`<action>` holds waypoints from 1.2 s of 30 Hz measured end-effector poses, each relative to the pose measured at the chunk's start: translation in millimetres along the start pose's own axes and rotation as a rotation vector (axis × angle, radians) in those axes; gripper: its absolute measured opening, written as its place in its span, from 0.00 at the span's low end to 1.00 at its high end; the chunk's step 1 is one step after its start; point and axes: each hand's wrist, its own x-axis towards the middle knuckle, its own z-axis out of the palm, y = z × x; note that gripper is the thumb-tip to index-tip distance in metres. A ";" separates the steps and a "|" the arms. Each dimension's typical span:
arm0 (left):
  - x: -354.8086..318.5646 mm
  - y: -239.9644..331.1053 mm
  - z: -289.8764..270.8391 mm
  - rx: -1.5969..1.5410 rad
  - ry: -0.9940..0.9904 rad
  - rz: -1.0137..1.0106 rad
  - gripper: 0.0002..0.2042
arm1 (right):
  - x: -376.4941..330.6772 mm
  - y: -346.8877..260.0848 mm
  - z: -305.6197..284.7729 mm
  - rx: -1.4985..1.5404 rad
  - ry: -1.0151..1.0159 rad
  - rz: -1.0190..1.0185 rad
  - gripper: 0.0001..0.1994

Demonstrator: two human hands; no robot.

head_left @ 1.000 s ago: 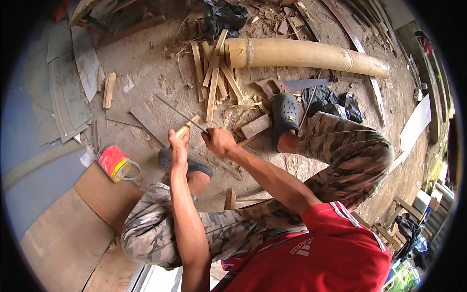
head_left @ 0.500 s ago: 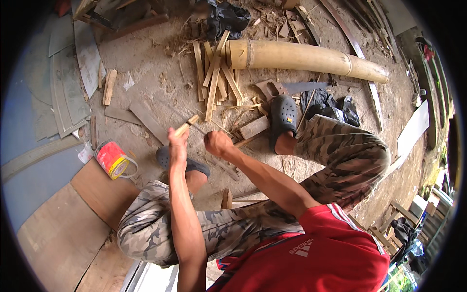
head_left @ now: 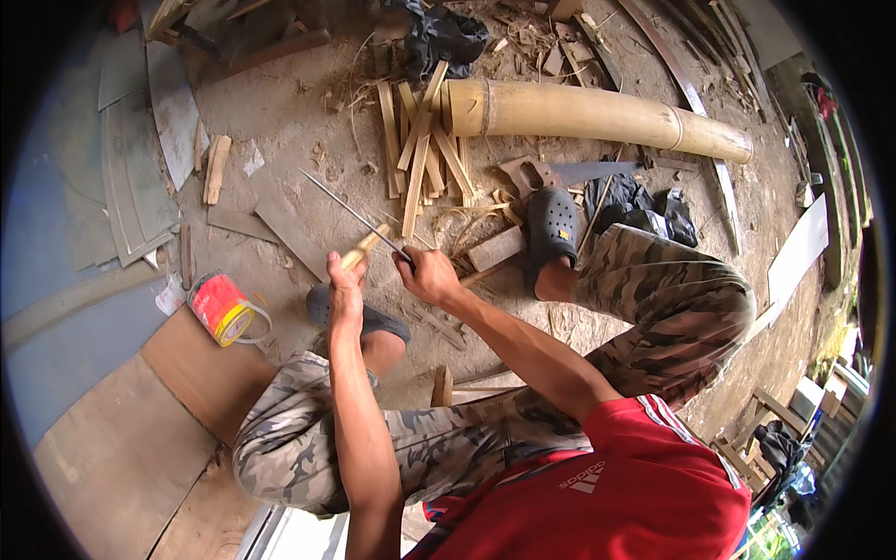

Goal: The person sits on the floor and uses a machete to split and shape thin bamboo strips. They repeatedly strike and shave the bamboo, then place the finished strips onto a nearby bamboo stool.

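My left hand (head_left: 346, 294) is closed around a short strip of bamboo (head_left: 366, 246), whose pale end sticks out past the fingers. In my right hand (head_left: 429, 276) is a long, thin, grey metal tool (head_left: 343, 207); whether it is a knife or a file I cannot make out. It slants away to the far left and passes by the strip's upper end. Split bamboo strips (head_left: 417, 168) lie in a crossed heap just beyond my hands. A thick bamboo pole (head_left: 579, 114) lies to the right of that heap.
A handsaw (head_left: 560, 174) lies beside my right clog (head_left: 553, 229). A red and yellow tub (head_left: 222, 310) is tipped over at the left, near brown boards (head_left: 121, 420). Wood offcuts, shavings and black plastic bags (head_left: 446, 39) are scattered on the dirt floor.
The long metal tool now shows clearly, slanting across the strip, where it was blurred before. My right hand has shifted slightly to the right. The left hand keeps hold of the strip.
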 end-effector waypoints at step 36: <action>-5.3 -22.1 -1.3 -0.068 -0.073 0.035 0.54 | -6.9 56.4 24.9 -0.392 -0.052 -0.073 0.12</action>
